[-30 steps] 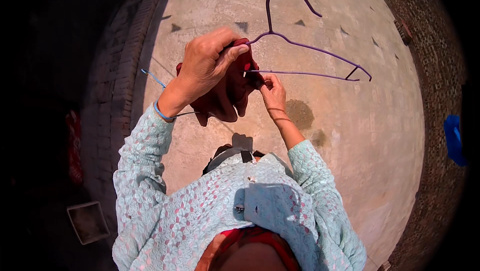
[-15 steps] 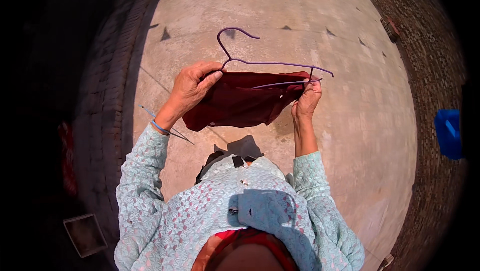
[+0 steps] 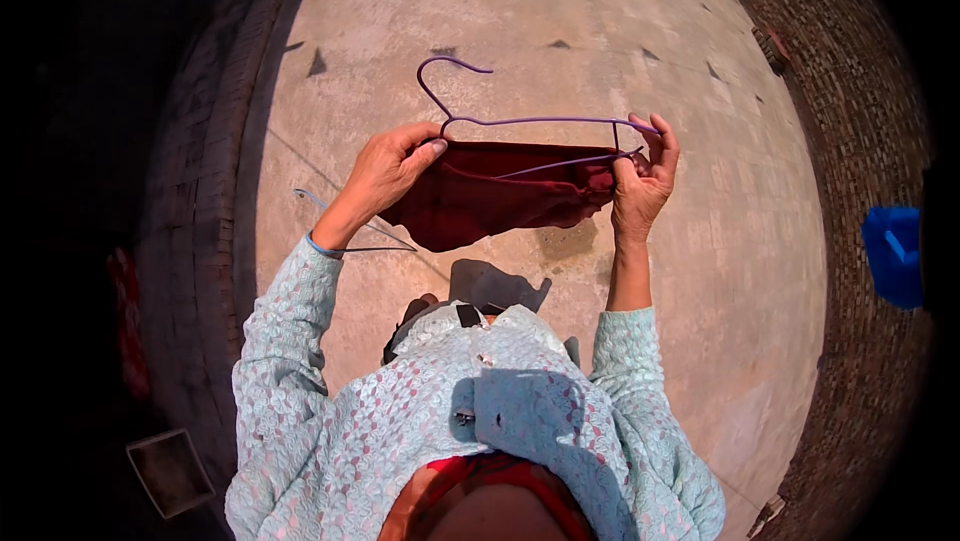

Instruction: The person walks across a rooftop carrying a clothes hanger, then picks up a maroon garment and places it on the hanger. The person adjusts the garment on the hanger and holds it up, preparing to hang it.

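Observation:
A dark red piece of clothing [image 3: 480, 196] is stretched between my two hands, its top edge nearly level. Above it runs a purple wire clothes hanger [image 3: 540, 121], hook upward, with its lower wire lying across the front of the cloth at the right. My left hand [image 3: 388, 169] pinches the cloth's left corner beside the hanger's neck. At the other end, my right hand [image 3: 645, 181] closes on the hanger's tip and the bunched right edge of the cloth, its fingers raised behind the wire. A light blue hanger [image 3: 380, 249] hangs around my left wrist.
Below me lies a pale concrete floor [image 3: 730, 241] in sunlight, with small dark triangular shadows. Brick paving [image 3: 860, 131] borders it on the right, where a blue object [image 3: 890, 256] sits. A framed square thing [image 3: 170, 473] is at the lower left, in shade.
My right hand has shifted right, its fingers now lifted around the hanger's end. The cloth's right edge has bunched there. Hanger and cloth have moved slightly left; the blue hanger has swung.

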`<state>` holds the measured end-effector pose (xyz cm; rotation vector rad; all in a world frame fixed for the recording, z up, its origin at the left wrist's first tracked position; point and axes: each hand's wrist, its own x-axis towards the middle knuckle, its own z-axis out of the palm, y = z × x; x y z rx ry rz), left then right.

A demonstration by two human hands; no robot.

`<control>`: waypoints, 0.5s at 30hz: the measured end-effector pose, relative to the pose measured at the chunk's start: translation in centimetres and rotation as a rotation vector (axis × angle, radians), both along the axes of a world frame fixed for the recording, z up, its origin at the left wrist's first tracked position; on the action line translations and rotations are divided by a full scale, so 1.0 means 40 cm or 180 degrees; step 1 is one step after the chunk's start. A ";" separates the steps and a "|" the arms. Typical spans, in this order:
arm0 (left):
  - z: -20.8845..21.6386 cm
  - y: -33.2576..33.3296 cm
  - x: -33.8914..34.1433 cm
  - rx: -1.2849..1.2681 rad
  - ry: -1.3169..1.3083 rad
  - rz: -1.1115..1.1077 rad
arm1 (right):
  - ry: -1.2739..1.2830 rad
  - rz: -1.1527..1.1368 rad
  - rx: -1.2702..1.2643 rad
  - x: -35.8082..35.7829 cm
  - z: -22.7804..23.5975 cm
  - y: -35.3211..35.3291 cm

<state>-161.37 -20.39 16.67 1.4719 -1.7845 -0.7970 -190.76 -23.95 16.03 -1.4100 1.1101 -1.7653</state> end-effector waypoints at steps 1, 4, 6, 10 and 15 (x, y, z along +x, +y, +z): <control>0.001 0.000 -0.002 0.0011 0.0023 -0.0005 | 0.0030 0.0001 -0.0005 0.001 0.002 0.001; -0.008 -0.009 -0.007 -0.0124 0.0320 0.0052 | 0.0053 0.0004 0.0078 0.015 0.015 0.010; -0.027 -0.021 -0.008 -0.0296 0.0483 0.0062 | 0.0007 -0.0001 0.0229 0.027 0.036 0.022; -0.044 -0.035 -0.010 -0.0320 0.1083 0.0194 | 0.0153 0.0041 0.0193 0.052 0.008 0.042; -0.046 -0.020 0.000 -0.0265 0.1423 0.0344 | 0.0026 0.0219 0.0193 0.078 0.000 0.098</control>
